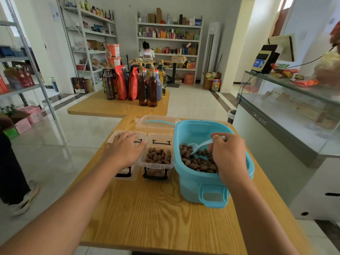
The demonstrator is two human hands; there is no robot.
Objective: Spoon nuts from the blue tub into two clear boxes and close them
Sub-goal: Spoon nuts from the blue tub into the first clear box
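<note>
**Bright daylight, wide-angle bending, soft blur at the edges**

The room is bright and evenly lit, with strong daylight that enters at the upper right and upper left corners and washes those areas almost to white. The floor tiles [191, 100] reflect this light as pale glare (strongest on the left side). Shadows on the wooden table [156, 214] are soft and weak. The wide lens bends straight lines: the metal rack [36, 70] at left leans inward and the glass counter [287, 115] at right curves. The centre is sharp. The right edge is smeared by blur, and the shoe [25, 199] at lower left is also unsharp.
</note>
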